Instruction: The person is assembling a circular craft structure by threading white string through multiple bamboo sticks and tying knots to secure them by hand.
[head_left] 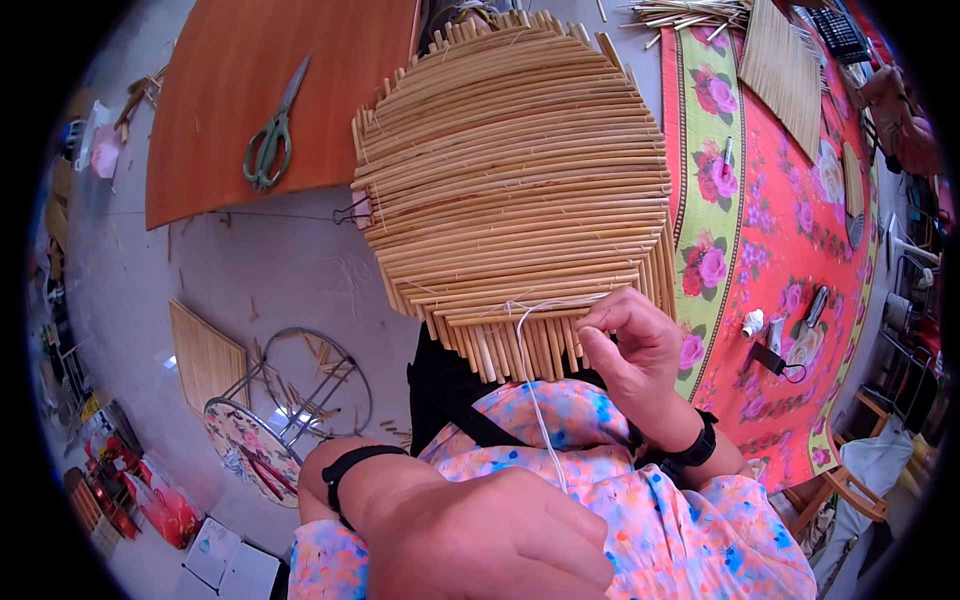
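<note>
A roughly round panel of straw-coloured sticks (510, 190), tied side by side, stands before my lap, with short upright sticks along its near edge. A white string (535, 400) comes off the panel near that edge. My right hand (635, 345) is at the panel's near right edge, thumb and forefinger pinched where strands of the string run in under them; the exact grip is partly hidden. Close to the camera, my left hand (490, 535) is closed, knuckles up, its fingertips hidden. The string runs down to this hand and disappears behind it.
Green-handled scissors (268, 150) lie on an orange-brown board (330, 60) at left. A binder clip (350, 213) grips the panel's left edge. Below stand a round stool (255, 450) and a stick panel (207, 350). At right, a flowered cloth (780, 260) bears small tools; another person's hand (890, 105) shows beyond.
</note>
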